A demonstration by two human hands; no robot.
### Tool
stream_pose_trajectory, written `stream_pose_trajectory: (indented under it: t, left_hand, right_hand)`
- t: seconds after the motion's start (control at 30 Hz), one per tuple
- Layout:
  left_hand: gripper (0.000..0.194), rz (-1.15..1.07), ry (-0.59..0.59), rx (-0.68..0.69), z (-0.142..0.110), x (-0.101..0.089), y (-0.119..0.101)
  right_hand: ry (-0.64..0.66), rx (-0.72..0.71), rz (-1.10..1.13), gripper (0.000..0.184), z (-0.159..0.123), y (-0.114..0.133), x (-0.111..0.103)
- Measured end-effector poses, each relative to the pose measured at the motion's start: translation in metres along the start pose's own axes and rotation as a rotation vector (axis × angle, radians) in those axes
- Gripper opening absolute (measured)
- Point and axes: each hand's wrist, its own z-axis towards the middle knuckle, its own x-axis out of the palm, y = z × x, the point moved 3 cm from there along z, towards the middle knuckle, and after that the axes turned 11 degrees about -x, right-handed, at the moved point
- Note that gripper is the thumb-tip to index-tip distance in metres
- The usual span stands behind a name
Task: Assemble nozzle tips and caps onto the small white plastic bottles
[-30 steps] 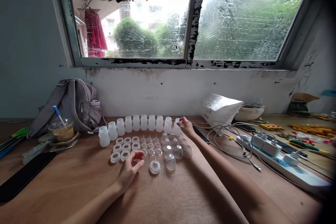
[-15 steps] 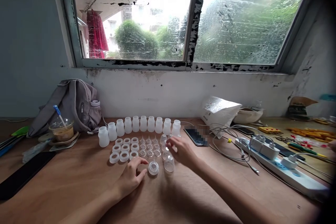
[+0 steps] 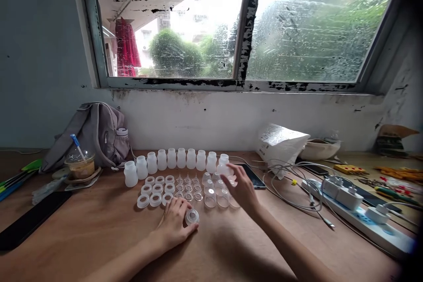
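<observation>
My left hand (image 3: 177, 219) curls its thumb and fingers round a clear nipple set in a ring (image 3: 192, 217), which stands on the table. Just behind that hand are rows of white screw rings (image 3: 156, 199) and clear silicone nipples (image 3: 188, 188). My right hand (image 3: 243, 188) is open, fingers stretched out above the clear domed caps (image 3: 210, 199), partly hiding them. Behind its fingertips stands the rightmost frosted baby bottle (image 3: 224, 164), the end of a curved row of open-necked bottles (image 3: 171, 158).
On the left are a grey backpack (image 3: 99, 128), an iced drink cup (image 3: 81, 165) and a black flat object (image 3: 33, 220). A phone (image 3: 251, 176), white cables, a white bag (image 3: 280, 145) and a loaded power strip (image 3: 360, 218) lie to the right. A wall with a window rises behind.
My left hand has moved right and closed round the nipple in its ring. My right hand has drawn away to the right, uncovering more caps. The view has shifted slightly.
</observation>
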Motion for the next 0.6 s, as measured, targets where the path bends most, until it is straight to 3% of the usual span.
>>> stream_pose_trajectory:
  t: [0.13,0.3,0.43,0.53,0.6]
  left_hand:
    - [0.029,-0.104,-0.039,-0.027,-0.002,0.0,0.002]
    - [0.034,-0.136,-0.097,0.065,-0.004,-0.013,0.002]
    - [0.034,-0.195,-0.106,0.093,-0.003,-0.017,0.002]
    - [0.036,-0.209,-0.11,0.095,-0.003,-0.016,0.002]
    - [0.037,-0.192,-0.132,0.111,-0.004,-0.016,0.002]
  right_hand:
    - [-0.058,0.24,-0.004,0.039,-0.006,-0.068,0.003]
    - [0.16,0.274,-0.056,0.03,-0.027,-0.113,0.023]
    - [0.216,0.31,-0.003,0.034,-0.029,-0.117,0.031]
    - [0.041,0.237,-0.042,0.03,-0.019,-0.102,0.02]
    - [-0.109,0.134,-0.046,0.025,-0.013,-0.075,0.009]
